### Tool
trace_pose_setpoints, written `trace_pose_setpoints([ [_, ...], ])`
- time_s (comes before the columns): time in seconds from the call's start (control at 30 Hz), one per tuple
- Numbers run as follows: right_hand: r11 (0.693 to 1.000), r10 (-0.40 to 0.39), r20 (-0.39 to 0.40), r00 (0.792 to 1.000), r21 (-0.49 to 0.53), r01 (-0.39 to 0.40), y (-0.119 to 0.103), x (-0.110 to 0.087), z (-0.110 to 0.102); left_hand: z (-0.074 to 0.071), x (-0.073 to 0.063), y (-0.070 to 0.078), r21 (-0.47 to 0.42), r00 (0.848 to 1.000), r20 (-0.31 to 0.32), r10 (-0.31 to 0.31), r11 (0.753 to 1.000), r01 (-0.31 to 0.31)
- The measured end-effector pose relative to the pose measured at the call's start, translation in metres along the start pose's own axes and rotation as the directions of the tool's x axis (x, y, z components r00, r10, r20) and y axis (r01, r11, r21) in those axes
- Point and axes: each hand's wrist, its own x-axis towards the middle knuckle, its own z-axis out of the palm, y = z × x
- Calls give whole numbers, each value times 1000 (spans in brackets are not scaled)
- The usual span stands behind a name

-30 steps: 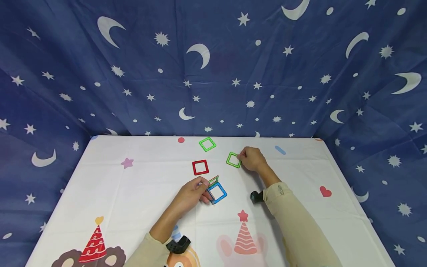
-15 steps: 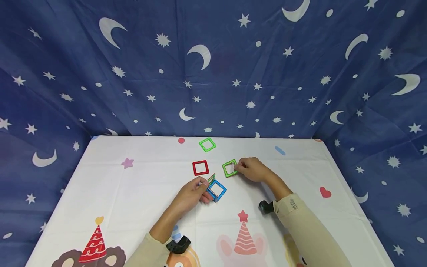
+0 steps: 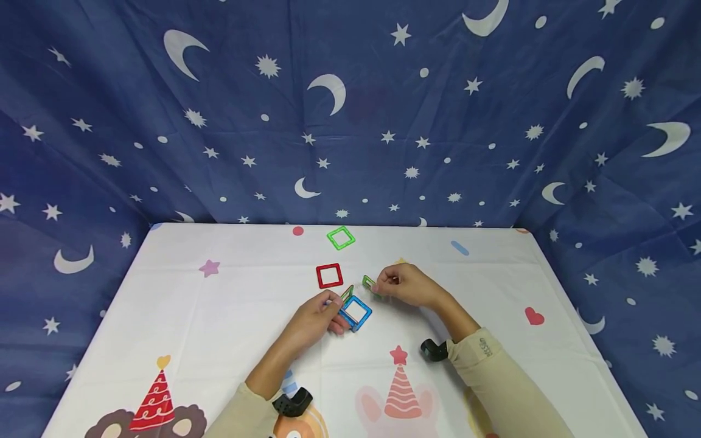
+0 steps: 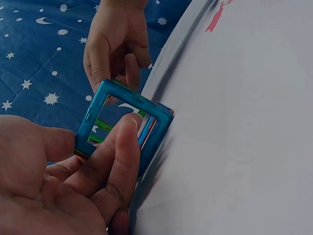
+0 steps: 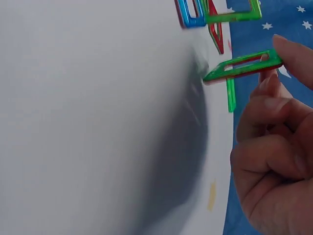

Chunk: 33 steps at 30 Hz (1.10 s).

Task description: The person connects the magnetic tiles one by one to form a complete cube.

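Note:
In the head view, my left hand (image 3: 313, 317) holds a small joined group of square magnetic tiles over the table. A blue magnetic tile (image 4: 139, 100) faces the left wrist camera, pinched between thumb and fingers. A green tile (image 3: 347, 294) sticks up from the group's far side. To the right, my right hand (image 3: 411, 285) pinches a green magnetic tile (image 5: 239, 70) by one end, thumb against fingertips. Red shows along that tile's underside; I cannot tell whether it is a second tile. A short gap separates it from the group.
A red square tile (image 3: 328, 266) lies flat just beyond the left hand. Farther back, near the table's rear edge, lies another green tile (image 3: 335, 231). A blue curtain (image 3: 361, 170) with moons and stars rises behind the white printed tablecloth (image 3: 263, 267).
My right hand has brought its green tile left and nearer to me, then tilted it nearly edge-on. The left hand stays in place; its tile group has turned slightly.

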Motion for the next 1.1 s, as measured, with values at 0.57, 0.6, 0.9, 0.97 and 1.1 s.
trace_pose_setpoints([
  [0.57,979,0,89,996,204,-18,1,3,17,1,1,1,3,1000,8,2,1000,-2],
  [0.6,982,-14,81,997,191,-1,1,3,17,1,1,1,6,1000,4,2,1000,-2],
  [0.9,997,-77,59,995,21,76,-10,4,23,0,-3,2,13,1000,-10,0,1000,0],
  [0.97,997,-77,51,996,0,77,-12,5,23,0,-3,2,12,1000,-12,3,1000,-2],
  [1.1,998,-58,71,996,9,57,-14,7,24,-1,-3,1,10,1000,-13,4,1000,-4],
])
